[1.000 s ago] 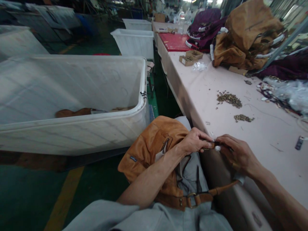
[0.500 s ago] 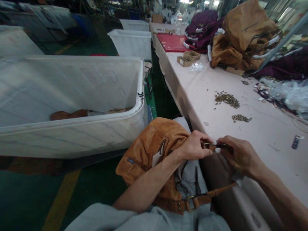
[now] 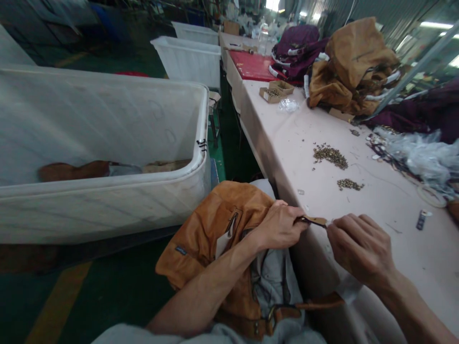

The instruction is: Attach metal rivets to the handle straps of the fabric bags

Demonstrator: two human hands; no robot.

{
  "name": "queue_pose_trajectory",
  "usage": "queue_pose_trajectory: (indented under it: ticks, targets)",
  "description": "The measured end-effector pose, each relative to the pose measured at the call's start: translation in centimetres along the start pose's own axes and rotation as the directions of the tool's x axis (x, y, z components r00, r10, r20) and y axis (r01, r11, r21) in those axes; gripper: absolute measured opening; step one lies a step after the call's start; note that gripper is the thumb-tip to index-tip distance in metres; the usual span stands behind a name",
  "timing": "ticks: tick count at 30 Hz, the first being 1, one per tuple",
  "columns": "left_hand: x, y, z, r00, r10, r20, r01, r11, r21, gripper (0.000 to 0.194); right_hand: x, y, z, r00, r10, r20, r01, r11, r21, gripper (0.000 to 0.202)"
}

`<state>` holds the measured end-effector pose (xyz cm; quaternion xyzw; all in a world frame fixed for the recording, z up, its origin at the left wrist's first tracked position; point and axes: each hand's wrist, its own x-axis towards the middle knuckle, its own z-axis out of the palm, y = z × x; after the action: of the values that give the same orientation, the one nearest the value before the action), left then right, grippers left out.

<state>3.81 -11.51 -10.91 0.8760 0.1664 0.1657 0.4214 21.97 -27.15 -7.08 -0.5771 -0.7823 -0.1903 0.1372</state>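
head cam view, looking down at the lap. brown bag [image 3: 211, 217] is lying across the person's knees, and a thin brown strip [image 3: 317, 221] sits just past it, stretched between the two hands over the table edge. take that strip as the middle of the clock and the bag is at about 9.

left hand [image 3: 279, 227] comes in from 9 o'clock, fingers folded over and pinching the near end of the strip, dark edge poking out. right hand [image 3: 362, 246] is between 3 and 4, curled up almost like a fist right at the other end. its fingertips are tucked away, so i can't tell whether they're actually pinching the strip.

down at 7 there's a buckle [image 3: 274, 313] on the bag's belt-like strap, which runs off toward 5 into a whitish wrap [image 3: 349, 289].

pinkish tabletop [image 3: 287, 138]: small pile of metal bits [image 3: 350, 184] around 2, bigger heap of metal bits [image 3: 330, 155] nearer 1, open cardboard box [image 3: 271, 94] up at 11, crumpled clear plastic [image 3: 421, 155] at 2 but much farther out. big white bin [image 3: 143, 205] takes up 9 to 10, with something brown [image 3: 77, 171] lying inside
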Motion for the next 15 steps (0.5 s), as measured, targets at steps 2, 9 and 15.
queue_pose_trajectory:
  ticks: [2, 9, 15]
  targets:
    - [0.2, -0.7, -1.1, 0.993, -0.018, 0.113, 0.048, 0.962, -0.269, 0.015, 0.0, 0.0, 0.5, 0.999, -0.010, -0.050, 0.010, 1.000, 0.015, 0.026]
    - [0.7, -2.0, -2.7, 0.962, -0.061, 0.268, 0.250, 0.600, -0.760, 0.042, 1.8, -0.1, 2.6, 0.972, 0.079, -0.223, -0.020, 0.967, 0.256, 0.026]
    - [0.6, -3.0, -1.0, 0.978, -0.083, 0.191, 0.203, 0.595, -0.778, 0.043, 1.4, 3.3, 2.7, 0.949, 0.269, 0.167, -0.303, 0.615, 0.728, 0.013]
